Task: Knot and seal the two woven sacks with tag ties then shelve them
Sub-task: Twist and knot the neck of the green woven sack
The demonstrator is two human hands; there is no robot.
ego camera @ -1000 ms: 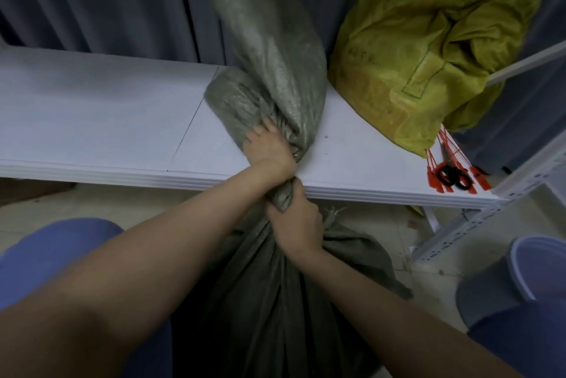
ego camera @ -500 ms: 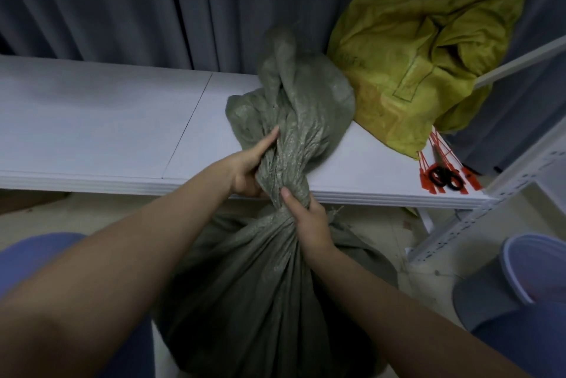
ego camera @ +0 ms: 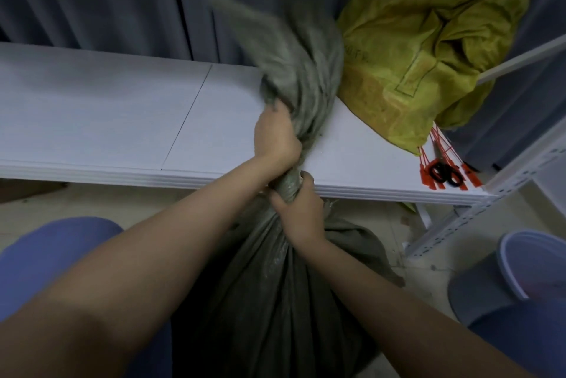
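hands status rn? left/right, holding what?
Left hand: closed on the grey sack's loose top.
Right hand: closed around the sack's twisted neck, just below the left.

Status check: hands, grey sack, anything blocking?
Left hand and right hand both clamped on grey sack neck. No tie on it. Red tag ties on shelf, unobstructed.

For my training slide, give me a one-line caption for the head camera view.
Both hands grip the grey-green sack's twisted neck: left hand above, right hand below.
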